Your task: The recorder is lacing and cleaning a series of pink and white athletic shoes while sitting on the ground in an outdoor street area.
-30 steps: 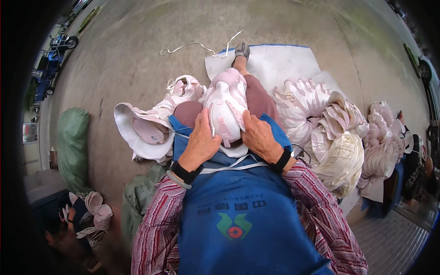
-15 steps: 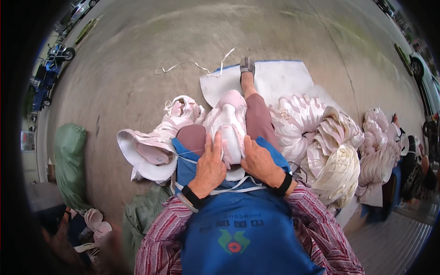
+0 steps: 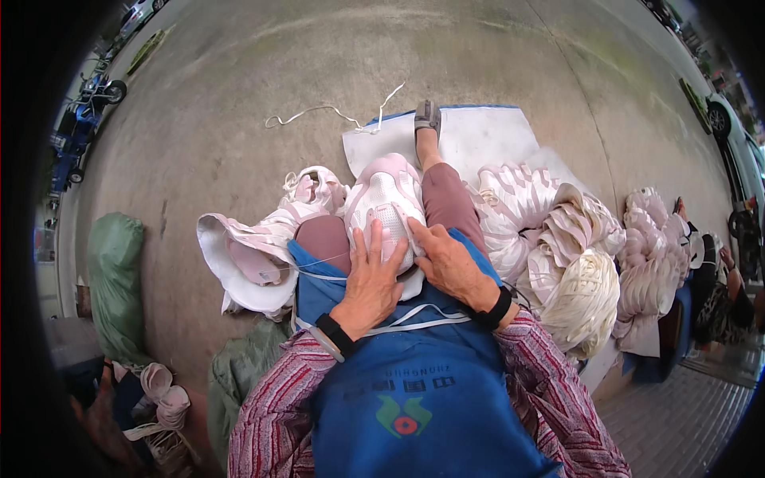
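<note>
A pink and white shoe upper (image 3: 388,187) with a perforated tongue lies across my lap between the knees, toe end away from me. My left hand (image 3: 368,279) rests on its left side, fingers spread and flat on the material. On the opposite edge, my right hand (image 3: 453,267) grips the upper, one finger pressed against the tongue side and the other fingers curled and partly hidden. A thin thread stretches from the left toward my left hand. Below both hands, a white lace or tie (image 3: 414,320) crosses my blue apron (image 3: 382,358).
Stacked pink and white uppers (image 3: 255,247) lie left of my lap. More bundled uppers (image 3: 518,199) and a cream bundle of laces (image 3: 588,299) sit to the right. Ahead are a white sheet (image 3: 486,135) and a loose lace (image 3: 319,108). A green sack (image 3: 117,287) stands left.
My left fingers have spread out flatter over the upper. My right hand has shifted slightly up along its edge, with a finger now pressing near the tongue. The view has moved slightly.
</note>
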The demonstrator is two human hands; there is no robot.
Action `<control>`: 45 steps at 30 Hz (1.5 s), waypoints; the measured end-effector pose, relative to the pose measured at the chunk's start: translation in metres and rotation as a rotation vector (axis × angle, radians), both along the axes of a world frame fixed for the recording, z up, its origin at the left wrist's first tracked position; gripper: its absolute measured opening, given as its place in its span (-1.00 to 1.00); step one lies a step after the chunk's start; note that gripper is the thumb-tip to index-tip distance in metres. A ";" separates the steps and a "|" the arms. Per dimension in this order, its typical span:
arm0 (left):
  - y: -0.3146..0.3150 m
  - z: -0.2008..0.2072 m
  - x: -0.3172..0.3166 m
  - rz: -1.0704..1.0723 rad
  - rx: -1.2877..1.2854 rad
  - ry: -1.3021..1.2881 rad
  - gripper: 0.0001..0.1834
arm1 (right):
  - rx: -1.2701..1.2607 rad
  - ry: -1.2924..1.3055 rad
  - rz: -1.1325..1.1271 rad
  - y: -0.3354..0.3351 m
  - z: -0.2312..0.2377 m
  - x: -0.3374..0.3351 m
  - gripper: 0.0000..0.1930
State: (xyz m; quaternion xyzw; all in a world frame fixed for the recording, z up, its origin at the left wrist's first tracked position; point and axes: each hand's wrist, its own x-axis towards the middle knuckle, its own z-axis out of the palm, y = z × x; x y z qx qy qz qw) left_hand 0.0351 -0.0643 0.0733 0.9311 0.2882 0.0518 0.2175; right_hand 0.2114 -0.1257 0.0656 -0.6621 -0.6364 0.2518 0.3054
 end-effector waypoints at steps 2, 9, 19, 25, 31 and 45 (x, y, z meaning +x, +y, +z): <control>0.006 0.008 -0.004 -0.009 -0.007 -0.006 -0.16 | -0.036 -0.013 0.013 0.001 0.006 -0.004 -0.33; 0.051 0.010 -0.007 0.175 -0.165 -0.226 -0.26 | -0.174 -0.094 -0.092 0.003 0.033 -0.013 -0.38; 0.032 -0.025 -0.007 0.307 -0.230 -0.182 -0.21 | 0.140 -0.257 0.010 0.016 -0.014 -0.018 -0.47; 0.021 -0.025 -0.010 0.312 -0.242 -0.270 -0.19 | 0.111 -0.119 -0.001 0.048 0.011 -0.016 -0.55; 0.020 -0.017 0.003 0.300 -0.224 -0.230 -0.16 | 0.301 -0.309 0.096 0.085 -0.028 -0.017 -0.61; 0.036 0.023 -0.043 0.051 0.015 0.061 -0.04 | 0.174 -0.015 0.025 0.046 -0.029 0.008 -0.59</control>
